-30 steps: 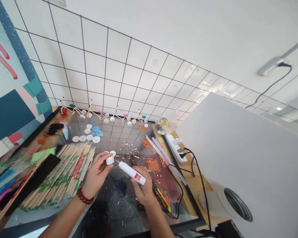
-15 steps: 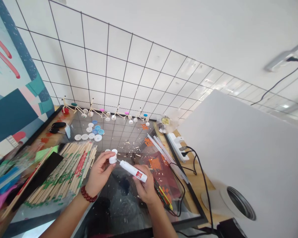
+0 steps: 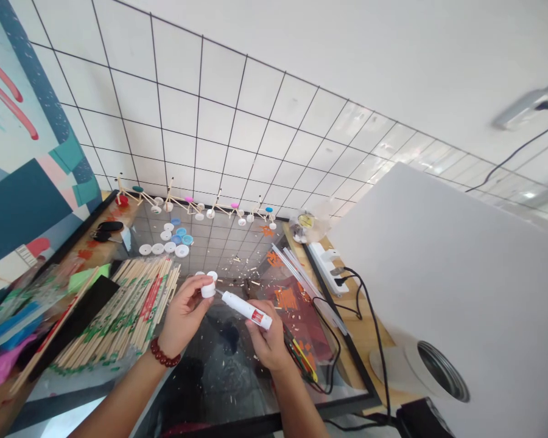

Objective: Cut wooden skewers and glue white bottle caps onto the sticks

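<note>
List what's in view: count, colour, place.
Held cap: one, white, centre
Tube: one, white with red label, centre
Loose caps: about twelve, white/blue, mid-table
Stick models: four, pale, back edge
Wrapped sticks: many, pale, left
Keys: one set, black, left
Wire grid: one, black, back
Rods: several, clear, right
Scraps: many, orange, mostly right
Slim tools: several, yellow/dark, right
Power strip: one, white, right
Cables: several, black, right
Container: one, white, lower right
Bracelet: one, dark red, left wrist
Left hand: one, holding cap
Right hand: one, holding tube

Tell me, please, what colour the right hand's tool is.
The tool is mainly white with a red label, clearest in the head view.
</note>
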`<state>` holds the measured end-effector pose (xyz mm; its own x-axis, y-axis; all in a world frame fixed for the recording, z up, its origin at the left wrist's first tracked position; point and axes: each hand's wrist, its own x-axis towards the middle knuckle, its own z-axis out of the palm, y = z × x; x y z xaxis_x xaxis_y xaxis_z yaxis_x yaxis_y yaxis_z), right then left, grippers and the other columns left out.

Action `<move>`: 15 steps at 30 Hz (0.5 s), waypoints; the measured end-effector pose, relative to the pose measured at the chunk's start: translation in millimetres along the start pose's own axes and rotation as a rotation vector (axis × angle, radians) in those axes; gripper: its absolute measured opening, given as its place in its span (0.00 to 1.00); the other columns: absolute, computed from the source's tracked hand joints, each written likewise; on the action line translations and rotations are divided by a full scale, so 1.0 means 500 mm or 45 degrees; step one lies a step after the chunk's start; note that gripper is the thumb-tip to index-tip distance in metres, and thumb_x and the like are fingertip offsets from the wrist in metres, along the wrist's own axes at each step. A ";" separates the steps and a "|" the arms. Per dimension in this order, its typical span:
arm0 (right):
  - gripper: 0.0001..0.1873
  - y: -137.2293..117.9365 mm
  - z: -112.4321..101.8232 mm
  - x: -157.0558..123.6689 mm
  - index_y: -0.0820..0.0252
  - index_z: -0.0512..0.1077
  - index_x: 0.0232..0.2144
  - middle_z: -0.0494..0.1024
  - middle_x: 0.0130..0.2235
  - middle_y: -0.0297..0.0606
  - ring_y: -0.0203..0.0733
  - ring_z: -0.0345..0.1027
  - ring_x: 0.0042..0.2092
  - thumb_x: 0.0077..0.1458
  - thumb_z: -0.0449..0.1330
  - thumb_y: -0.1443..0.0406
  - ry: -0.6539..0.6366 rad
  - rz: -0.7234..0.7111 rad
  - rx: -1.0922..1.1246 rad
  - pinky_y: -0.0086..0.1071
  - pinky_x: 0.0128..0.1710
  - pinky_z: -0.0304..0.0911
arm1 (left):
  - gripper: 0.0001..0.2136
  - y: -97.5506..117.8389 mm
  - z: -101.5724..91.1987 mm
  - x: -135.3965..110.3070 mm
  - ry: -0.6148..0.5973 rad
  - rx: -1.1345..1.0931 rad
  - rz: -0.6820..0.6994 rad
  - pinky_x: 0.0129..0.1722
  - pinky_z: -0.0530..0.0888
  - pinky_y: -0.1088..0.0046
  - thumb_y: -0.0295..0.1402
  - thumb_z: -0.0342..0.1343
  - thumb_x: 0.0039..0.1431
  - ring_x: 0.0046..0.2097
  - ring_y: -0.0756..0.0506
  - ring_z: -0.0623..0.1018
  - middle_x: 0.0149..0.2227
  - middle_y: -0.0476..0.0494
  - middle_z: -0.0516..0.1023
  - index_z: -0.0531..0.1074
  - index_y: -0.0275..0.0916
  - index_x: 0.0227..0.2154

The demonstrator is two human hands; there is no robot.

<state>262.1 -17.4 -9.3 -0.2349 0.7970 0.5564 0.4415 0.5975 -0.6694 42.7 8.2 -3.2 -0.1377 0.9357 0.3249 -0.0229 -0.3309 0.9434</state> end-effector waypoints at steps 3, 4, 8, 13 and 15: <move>0.15 0.000 -0.001 0.001 0.55 0.67 0.52 0.76 0.44 0.42 0.45 0.69 0.43 0.63 0.55 0.66 -0.011 -0.004 0.006 0.42 0.44 0.65 | 0.12 0.002 0.000 0.000 0.001 0.003 -0.003 0.55 0.75 0.64 0.31 0.62 0.56 0.54 0.43 0.77 0.51 0.42 0.76 0.78 0.45 0.44; 0.15 0.000 -0.002 0.001 0.55 0.67 0.52 0.76 0.44 0.42 0.45 0.69 0.43 0.63 0.55 0.66 -0.012 -0.006 0.011 0.42 0.44 0.65 | 0.12 0.002 0.000 0.000 0.001 0.000 -0.006 0.55 0.75 0.64 0.31 0.62 0.56 0.54 0.43 0.77 0.51 0.42 0.76 0.78 0.45 0.44; 0.14 -0.001 -0.002 0.003 0.55 0.67 0.52 0.76 0.44 0.42 0.45 0.69 0.43 0.63 0.55 0.66 -0.013 0.005 0.019 0.41 0.44 0.65 | 0.11 0.002 0.004 0.000 0.002 -0.064 -0.015 0.54 0.75 0.63 0.32 0.63 0.55 0.54 0.43 0.77 0.51 0.41 0.74 0.78 0.44 0.42; 0.15 0.001 0.002 0.000 0.55 0.67 0.52 0.76 0.44 0.42 0.46 0.70 0.44 0.63 0.55 0.66 0.041 0.018 0.012 0.40 0.44 0.66 | 0.11 -0.004 0.001 0.002 0.091 -0.099 -0.077 0.51 0.77 0.65 0.34 0.66 0.51 0.49 0.43 0.78 0.47 0.42 0.71 0.78 0.42 0.38; 0.15 0.000 0.002 0.000 0.54 0.67 0.52 0.77 0.44 0.42 0.45 0.70 0.43 0.63 0.55 0.66 0.064 0.016 0.020 0.40 0.44 0.67 | 0.13 -0.005 -0.001 0.002 0.088 -0.134 -0.146 0.52 0.76 0.65 0.36 0.68 0.49 0.50 0.42 0.77 0.47 0.42 0.72 0.79 0.42 0.39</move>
<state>261.1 -17.5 -9.8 -0.1855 0.7993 0.5716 0.4302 0.5890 -0.6841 42.1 9.9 -5.4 -0.1961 0.9585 0.2068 -0.1454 -0.2370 0.9606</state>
